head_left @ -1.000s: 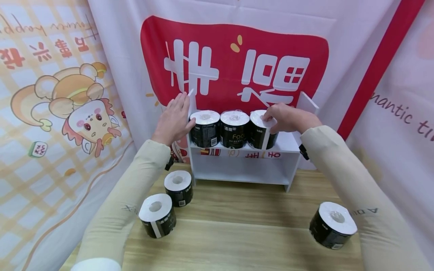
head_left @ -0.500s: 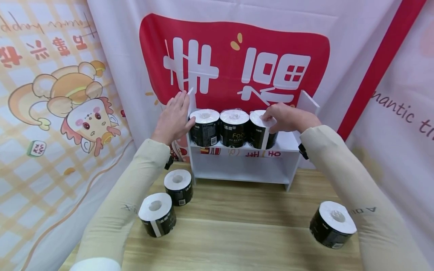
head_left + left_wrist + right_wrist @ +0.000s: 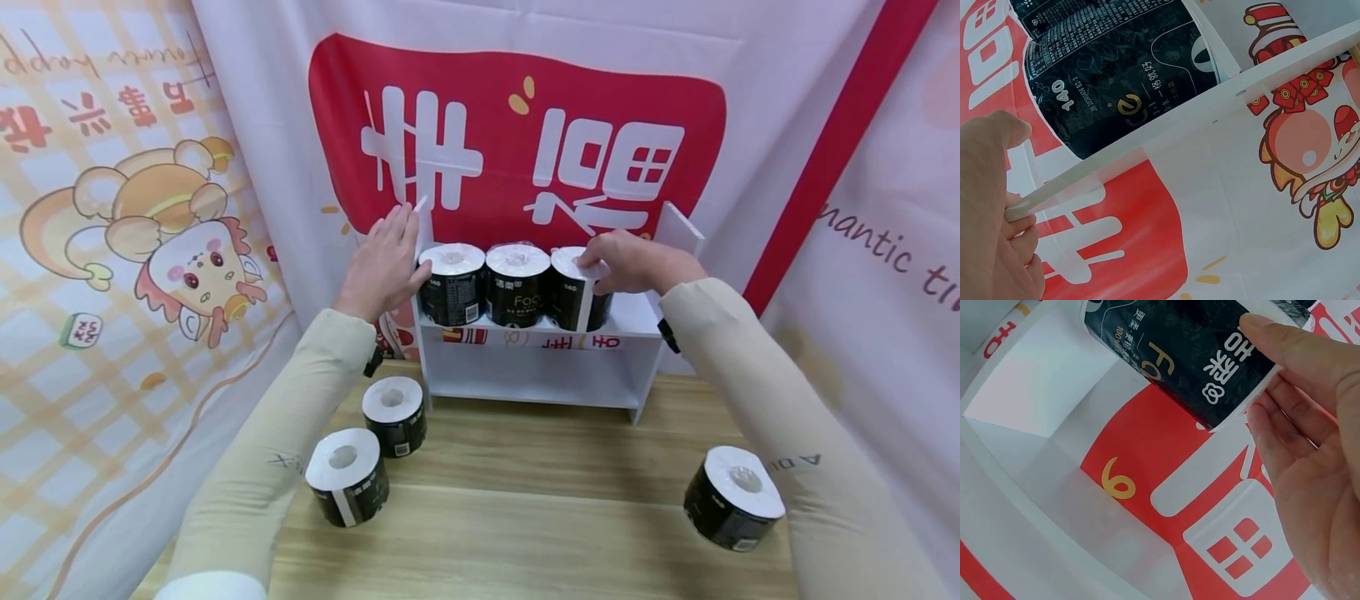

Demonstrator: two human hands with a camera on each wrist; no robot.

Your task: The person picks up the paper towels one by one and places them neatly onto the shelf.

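Observation:
Three toilet paper rolls in black wrappers stand in a row on the upper board of a small white shelf (image 3: 495, 379). My right hand (image 3: 633, 260) holds the right-hand roll (image 3: 567, 296) by its top; in the right wrist view the thumb (image 3: 1260, 330) presses the wrapper. The middle roll (image 3: 517, 296) and the left roll (image 3: 453, 296) sit close beside it. My left hand (image 3: 382, 262) rests at the shelf's left side panel (image 3: 1141, 131), fingers extended in the head view. Its thumb (image 3: 1013, 128) is on the roll side of that panel.
Two more rolls stand on the wooden table (image 3: 525, 533) at the left, a farther one (image 3: 393, 417) and a nearer one (image 3: 348, 479). Another roll (image 3: 735, 500) is near my right forearm. A printed curtain (image 3: 517, 142) hangs behind the shelf, whose right side panel (image 3: 678, 229) rises beside my right wrist.

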